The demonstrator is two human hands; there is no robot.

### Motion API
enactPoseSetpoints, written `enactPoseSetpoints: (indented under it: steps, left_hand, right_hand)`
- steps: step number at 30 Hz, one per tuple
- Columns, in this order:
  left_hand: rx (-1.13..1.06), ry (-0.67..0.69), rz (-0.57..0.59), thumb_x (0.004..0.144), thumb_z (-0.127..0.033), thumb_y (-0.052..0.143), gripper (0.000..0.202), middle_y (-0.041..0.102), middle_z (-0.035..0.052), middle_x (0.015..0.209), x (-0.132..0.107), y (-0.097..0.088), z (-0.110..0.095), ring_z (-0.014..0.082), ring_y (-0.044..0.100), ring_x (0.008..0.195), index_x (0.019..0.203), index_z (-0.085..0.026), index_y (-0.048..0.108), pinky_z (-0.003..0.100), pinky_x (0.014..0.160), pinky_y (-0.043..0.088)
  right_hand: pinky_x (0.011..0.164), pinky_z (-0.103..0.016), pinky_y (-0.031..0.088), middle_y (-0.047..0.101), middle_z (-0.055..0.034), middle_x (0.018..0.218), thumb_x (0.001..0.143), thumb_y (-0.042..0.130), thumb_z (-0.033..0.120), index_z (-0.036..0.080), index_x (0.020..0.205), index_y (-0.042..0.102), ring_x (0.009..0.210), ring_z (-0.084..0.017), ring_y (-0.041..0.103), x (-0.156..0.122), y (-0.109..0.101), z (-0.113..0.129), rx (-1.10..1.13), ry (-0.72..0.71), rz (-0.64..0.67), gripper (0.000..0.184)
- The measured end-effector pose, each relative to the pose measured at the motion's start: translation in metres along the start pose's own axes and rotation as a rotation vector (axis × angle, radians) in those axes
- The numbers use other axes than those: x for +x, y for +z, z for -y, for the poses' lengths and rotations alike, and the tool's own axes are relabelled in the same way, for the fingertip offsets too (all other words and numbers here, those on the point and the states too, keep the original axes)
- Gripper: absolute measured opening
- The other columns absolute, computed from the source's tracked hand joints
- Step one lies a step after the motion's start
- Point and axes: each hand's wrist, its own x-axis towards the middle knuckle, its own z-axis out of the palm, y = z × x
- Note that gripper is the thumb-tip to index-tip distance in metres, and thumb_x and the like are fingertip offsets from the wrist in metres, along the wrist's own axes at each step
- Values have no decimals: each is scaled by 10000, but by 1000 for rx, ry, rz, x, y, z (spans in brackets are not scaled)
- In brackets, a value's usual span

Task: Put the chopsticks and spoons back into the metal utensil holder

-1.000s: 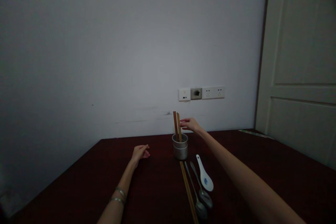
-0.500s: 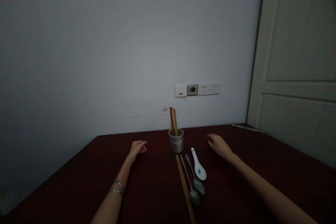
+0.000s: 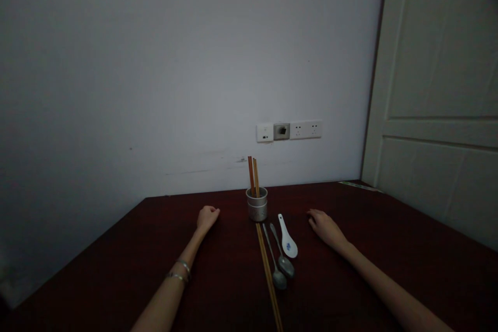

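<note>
My left hand (image 3: 207, 217) rests on the dark red table, back upward, its fingers curled in with nothing seen in them. To the right of it stands a metal cup (image 3: 257, 206) with several chopsticks (image 3: 253, 176) upright in it. In front of the cup lie a pair of wooden chopsticks (image 3: 267, 275), two metal spoons (image 3: 279, 278) (image 3: 286, 266) and a white ceramic spoon (image 3: 288, 241) with a blue mark. My right hand (image 3: 326, 226) lies palm down to the right of the white spoon, apart from it, fingers loosely stretched and holding nothing.
Behind the table (image 3: 116, 259) rises a pale wall (image 3: 194, 88) with a row of sockets (image 3: 305, 129). A light panelled door (image 3: 439, 88) stands at the right. A thin flat strip (image 3: 360, 186) lies at the table's far right corner.
My left hand has rolled over so that its back faces up and its fingers are tucked in. My right hand has settled flatter. The view has shifted slightly; the utensils stay put.
</note>
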Motion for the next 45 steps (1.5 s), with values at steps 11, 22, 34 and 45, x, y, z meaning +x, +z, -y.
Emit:
enactPoseSetpoints:
  steps: [11,22,34,45]
  left_hand:
    - [405,298,294,681,-321,507,211,673,87,812,-87,-13,-91,208,626,766,738,-176,649,276,637,460]
    - [511,419,417,694,-407,481,275,669,55,679,-128,14,-124,202,635,692,754,-196,646,296,645,478]
    - [497,419,283,735,-330,426,291,660,95,904,-135,33,-125,248,621,842,917,-200,611,331,686,480]
    - [381,376,231,702,-280,466,236,658,108,802,-137,21,-127,215,626,734,773,-145,646,233,558,433]
  right_hand:
    - [954,-331,343,560,-182,1136,788,361,171,31,1077,584,1082,-241,502,-1,-1,2,9,2,-10,391]
    - [950,-328,348,564,-181,1129,795,361,170,36,1075,588,1087,-240,499,-1,0,1,4,-3,-11,384]
    - [954,-330,343,567,-183,1121,798,348,168,28,1076,582,1079,-235,499,-2,-3,3,9,-8,-13,389]
    - [944,-326,356,570,-162,1125,785,376,158,57,1064,595,1080,-231,499,-2,-1,2,34,9,-35,370]
